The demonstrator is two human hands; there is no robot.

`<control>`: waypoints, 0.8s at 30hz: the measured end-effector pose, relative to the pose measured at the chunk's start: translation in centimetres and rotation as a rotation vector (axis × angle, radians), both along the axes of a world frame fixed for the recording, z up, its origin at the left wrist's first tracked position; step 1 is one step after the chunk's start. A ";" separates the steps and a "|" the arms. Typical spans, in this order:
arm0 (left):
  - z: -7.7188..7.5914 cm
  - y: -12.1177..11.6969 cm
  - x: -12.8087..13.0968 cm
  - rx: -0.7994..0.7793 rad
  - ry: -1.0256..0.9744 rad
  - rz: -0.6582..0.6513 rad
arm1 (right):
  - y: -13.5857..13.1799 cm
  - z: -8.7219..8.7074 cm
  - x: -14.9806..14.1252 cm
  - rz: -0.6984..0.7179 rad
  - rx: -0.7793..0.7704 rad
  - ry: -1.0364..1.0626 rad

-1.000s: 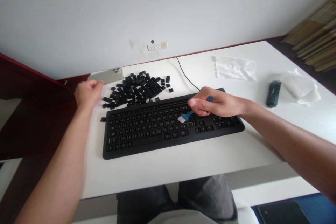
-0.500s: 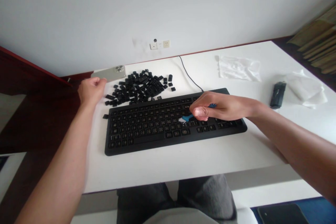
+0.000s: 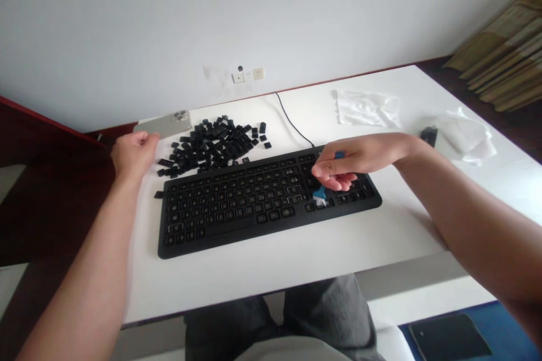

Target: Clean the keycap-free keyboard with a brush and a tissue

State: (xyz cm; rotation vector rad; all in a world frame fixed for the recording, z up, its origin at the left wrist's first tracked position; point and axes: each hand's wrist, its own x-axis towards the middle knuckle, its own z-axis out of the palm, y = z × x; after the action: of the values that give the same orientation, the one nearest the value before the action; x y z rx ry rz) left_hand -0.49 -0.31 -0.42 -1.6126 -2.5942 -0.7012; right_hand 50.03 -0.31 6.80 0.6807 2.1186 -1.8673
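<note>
Hands well apart. Right hand [image 3: 355,157] pinches a blue brush [image 3: 320,195] between thumb and fingers — bristles down on the keyboard [image 3: 237,227], among the bare key posts toward its right end. Left hand [image 3: 134,153] sits loosely open, just beside a phone [image 3: 163,124] near the desk's [image 3: 271,282] back edge. Loose keycaps [image 3: 215,144] lie piled behind the keyboard — one stray keycap [image 3: 158,194] off its left end.
</note>
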 end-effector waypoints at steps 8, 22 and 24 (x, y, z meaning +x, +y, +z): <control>-0.1 0.1 -0.4 -0.010 0.007 0.004 | -0.3 -0.2 -0.4 0.058 -0.031 0.047; -0.3 0.0 -0.7 -0.004 0.003 -0.001 | -1.3 -0.5 -1.6 -0.015 0.006 0.105; -0.2 -0.1 -0.5 -0.012 -0.009 0.009 | -1.0 -0.5 -1.3 -0.103 0.044 0.148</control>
State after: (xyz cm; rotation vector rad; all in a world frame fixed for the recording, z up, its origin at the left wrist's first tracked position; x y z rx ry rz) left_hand -1.02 -0.38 -0.66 -1.6044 -2.6155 -0.6954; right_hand 48.77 -1.32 6.29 0.6936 2.2612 -1.9871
